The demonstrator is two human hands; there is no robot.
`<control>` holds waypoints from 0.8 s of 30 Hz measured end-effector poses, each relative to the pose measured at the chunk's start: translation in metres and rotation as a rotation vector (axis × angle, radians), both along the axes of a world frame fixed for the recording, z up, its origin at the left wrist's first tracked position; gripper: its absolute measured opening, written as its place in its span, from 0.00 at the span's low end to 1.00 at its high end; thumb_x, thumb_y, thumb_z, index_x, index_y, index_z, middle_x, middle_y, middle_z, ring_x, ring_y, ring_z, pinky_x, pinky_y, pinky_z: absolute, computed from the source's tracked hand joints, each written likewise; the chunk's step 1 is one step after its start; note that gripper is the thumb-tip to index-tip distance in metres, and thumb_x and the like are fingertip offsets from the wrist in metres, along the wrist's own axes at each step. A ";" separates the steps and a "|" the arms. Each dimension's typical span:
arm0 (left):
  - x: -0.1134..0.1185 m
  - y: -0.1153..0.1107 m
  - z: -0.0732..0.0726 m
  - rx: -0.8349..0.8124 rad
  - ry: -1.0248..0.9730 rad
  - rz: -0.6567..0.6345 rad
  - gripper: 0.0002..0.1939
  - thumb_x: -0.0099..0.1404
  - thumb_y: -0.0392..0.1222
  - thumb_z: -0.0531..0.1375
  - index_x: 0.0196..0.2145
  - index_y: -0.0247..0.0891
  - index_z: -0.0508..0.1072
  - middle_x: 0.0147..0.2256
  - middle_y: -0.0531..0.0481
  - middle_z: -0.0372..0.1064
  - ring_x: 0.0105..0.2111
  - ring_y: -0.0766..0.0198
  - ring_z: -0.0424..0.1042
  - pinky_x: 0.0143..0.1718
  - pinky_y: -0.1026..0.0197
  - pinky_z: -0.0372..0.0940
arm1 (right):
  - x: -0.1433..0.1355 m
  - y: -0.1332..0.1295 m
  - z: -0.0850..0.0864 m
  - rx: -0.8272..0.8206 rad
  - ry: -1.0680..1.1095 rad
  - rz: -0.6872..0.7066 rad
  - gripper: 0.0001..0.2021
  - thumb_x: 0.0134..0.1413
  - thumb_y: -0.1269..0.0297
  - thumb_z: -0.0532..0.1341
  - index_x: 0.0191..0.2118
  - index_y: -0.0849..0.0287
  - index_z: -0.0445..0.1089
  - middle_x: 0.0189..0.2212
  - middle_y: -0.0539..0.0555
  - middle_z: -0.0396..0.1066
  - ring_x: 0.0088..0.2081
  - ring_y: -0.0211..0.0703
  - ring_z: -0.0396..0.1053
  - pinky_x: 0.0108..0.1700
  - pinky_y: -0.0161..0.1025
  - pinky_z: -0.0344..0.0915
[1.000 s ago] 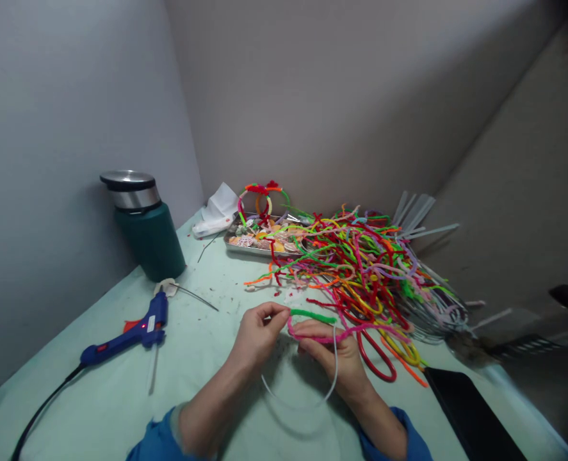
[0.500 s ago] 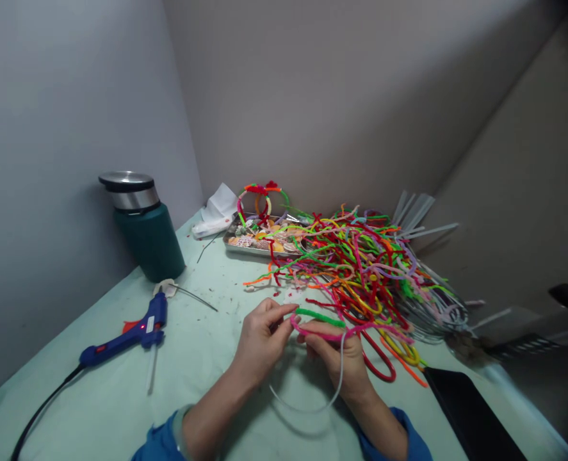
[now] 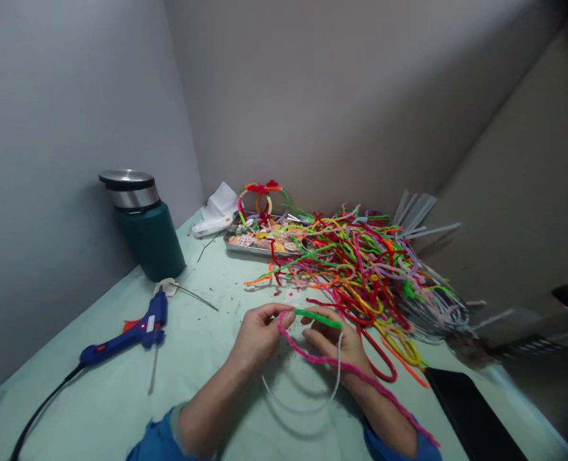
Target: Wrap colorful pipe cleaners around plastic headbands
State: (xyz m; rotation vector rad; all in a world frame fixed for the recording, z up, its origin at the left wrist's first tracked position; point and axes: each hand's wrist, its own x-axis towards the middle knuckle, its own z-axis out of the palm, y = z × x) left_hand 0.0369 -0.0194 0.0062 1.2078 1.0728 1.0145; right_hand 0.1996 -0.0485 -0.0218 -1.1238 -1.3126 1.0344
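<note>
My left hand [image 3: 259, 336] pinches a thin white hoop [image 3: 297, 410] at the top, along with one end of a pink pipe cleaner [image 3: 312, 358]. Fuzzy green pipe cleaner [image 3: 319, 318] covers the hoop's upper stretch, from my left fingertips to its right shoulder. The pink strand hangs loose, trailing down across my right wrist to the sleeve. My right hand [image 3: 341, 346] is just behind the green part with thumb and forefinger apart; its other fingers are partly hidden. Below the green, the hoop is bare.
A blue glue gun [image 3: 139, 333] lies at left, its red light lit, near a teal bottle [image 3: 149, 237]. Behind my hands are a metal tray [image 3: 259, 251] of small decorations, finished rings and a heap of colourful pipe cleaners [image 3: 360, 256]. A black flat object [image 3: 470, 410] lies at right.
My right fingers have let go of the pink pipe cleaner and spread apart. The strand has dropped from pointing right to hanging over my right forearm. My left hand has shifted slightly left.
</note>
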 end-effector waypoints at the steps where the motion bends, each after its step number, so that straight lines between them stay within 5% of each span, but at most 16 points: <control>1: 0.000 -0.001 0.001 -0.022 -0.004 -0.010 0.17 0.51 0.49 0.65 0.33 0.33 0.77 0.22 0.51 0.68 0.21 0.70 0.60 0.23 0.67 0.55 | 0.001 0.000 0.002 0.019 -0.007 -0.004 0.12 0.50 0.62 0.63 0.42 0.57 0.71 0.35 0.53 0.70 0.27 0.37 0.66 0.28 0.34 0.64; 6: 0.001 -0.005 0.006 -0.164 0.035 -0.194 0.16 0.50 0.48 0.64 0.31 0.31 0.77 0.14 0.58 0.57 0.16 0.74 0.50 0.19 0.68 0.47 | 0.017 0.004 0.009 0.087 -0.013 -0.012 0.04 0.50 0.64 0.63 0.33 0.56 0.74 0.37 0.53 0.69 0.36 0.41 0.67 0.36 0.35 0.64; 10: 0.001 -0.007 0.001 -0.247 0.155 -0.378 0.11 0.49 0.44 0.63 0.26 0.32 0.77 0.12 0.60 0.52 0.14 0.75 0.46 0.17 0.67 0.42 | 0.023 0.002 0.017 0.049 -0.077 0.275 0.06 0.51 0.67 0.63 0.36 0.54 0.76 0.33 0.52 0.67 0.36 0.40 0.66 0.38 0.36 0.62; 14: 0.001 -0.007 -0.012 -0.210 0.227 -0.409 0.07 0.46 0.39 0.62 0.18 0.32 0.72 0.13 0.60 0.51 0.15 0.75 0.46 0.17 0.67 0.40 | 0.017 -0.002 0.027 0.060 -0.239 0.529 0.10 0.54 0.68 0.62 0.42 0.52 0.75 0.34 0.52 0.61 0.39 0.40 0.63 0.42 0.37 0.61; 24: 0.000 -0.006 -0.012 -0.199 0.251 -0.423 0.08 0.45 0.41 0.61 0.20 0.31 0.73 0.15 0.59 0.53 0.18 0.73 0.48 0.20 0.66 0.42 | 0.007 -0.007 0.030 0.191 -0.339 0.437 0.06 0.50 0.75 0.62 0.34 0.57 0.71 0.35 0.51 0.59 0.38 0.39 0.62 0.41 0.36 0.60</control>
